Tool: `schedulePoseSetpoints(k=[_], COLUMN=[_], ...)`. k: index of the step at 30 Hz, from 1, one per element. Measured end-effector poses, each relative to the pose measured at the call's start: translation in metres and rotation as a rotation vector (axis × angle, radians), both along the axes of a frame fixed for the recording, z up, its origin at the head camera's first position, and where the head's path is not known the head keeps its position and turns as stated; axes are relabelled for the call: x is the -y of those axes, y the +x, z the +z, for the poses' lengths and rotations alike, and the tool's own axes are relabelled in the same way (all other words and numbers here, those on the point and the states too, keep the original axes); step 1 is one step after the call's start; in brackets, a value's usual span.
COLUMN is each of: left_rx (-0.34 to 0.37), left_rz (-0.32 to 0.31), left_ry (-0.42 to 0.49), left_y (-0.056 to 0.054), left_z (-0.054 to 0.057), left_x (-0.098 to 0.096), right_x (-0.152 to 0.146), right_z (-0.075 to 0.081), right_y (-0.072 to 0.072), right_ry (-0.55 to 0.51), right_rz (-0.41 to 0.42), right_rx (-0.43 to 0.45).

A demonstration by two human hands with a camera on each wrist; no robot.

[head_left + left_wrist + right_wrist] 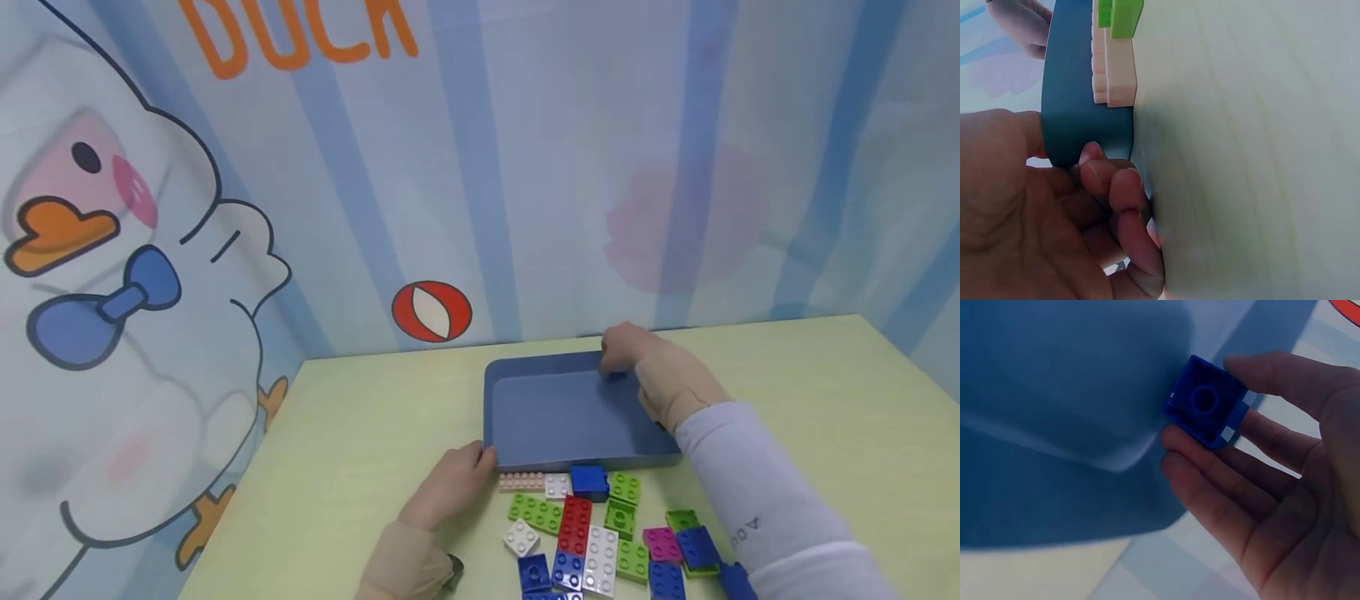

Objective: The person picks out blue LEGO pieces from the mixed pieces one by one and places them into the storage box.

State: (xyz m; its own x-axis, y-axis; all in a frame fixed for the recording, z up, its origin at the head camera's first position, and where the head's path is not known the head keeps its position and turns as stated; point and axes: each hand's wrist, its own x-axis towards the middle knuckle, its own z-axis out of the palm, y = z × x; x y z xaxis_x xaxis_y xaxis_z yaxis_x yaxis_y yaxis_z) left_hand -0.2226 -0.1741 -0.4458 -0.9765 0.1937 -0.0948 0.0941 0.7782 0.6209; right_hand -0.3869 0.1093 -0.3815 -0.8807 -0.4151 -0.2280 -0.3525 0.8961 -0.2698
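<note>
A shallow blue-grey tray (562, 417) lies on the table, toward its back edge. My left hand (450, 483) grips the tray's near left corner; in the left wrist view the thumb is at the rim and the fingers curl against the outer wall. Over the tray's far right part is my right hand (633, 357). It pinches a small square blue toy brick (1207, 400) between thumb and fingers, hollow underside facing the camera. The brick is hidden in the head view; in the right wrist view it overlaps the tray's corner.
In front of the tray lie several toy bricks: a peach brick (521, 482) along its near wall, a red one (575, 525), a long white one (601, 560), a pink one (662, 544), plus green and blue ones. A printed curtain (555, 208) hangs behind the table (375, 433).
</note>
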Motion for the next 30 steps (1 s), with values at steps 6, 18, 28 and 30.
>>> schedulePoseSetpoints(k=[6, 18, 28, 30], left_rx=[0.009, 0.026, 0.033, 0.032], left_rz=[0.014, 0.015, 0.025, 0.021], left_ry=[-0.002, 0.001, -0.019, -0.020], left_y=[0.000, 0.000, 0.000, 0.000], left_z=[0.001, 0.000, 0.000, -0.001], left_x=[-0.002, -0.003, -0.003, -0.002], right_x=[-0.004, -0.003, -0.004, -0.005], right_z=[-0.013, -0.010, -0.007, -0.005], right_y=[0.000, 0.017, 0.021, 0.021], right_ry=[-0.006, 0.074, 0.092, 0.091], right_rz=[-0.068, -0.069, -0.091, -0.080], right_rx=[-0.025, -0.080, -0.071, -0.082])
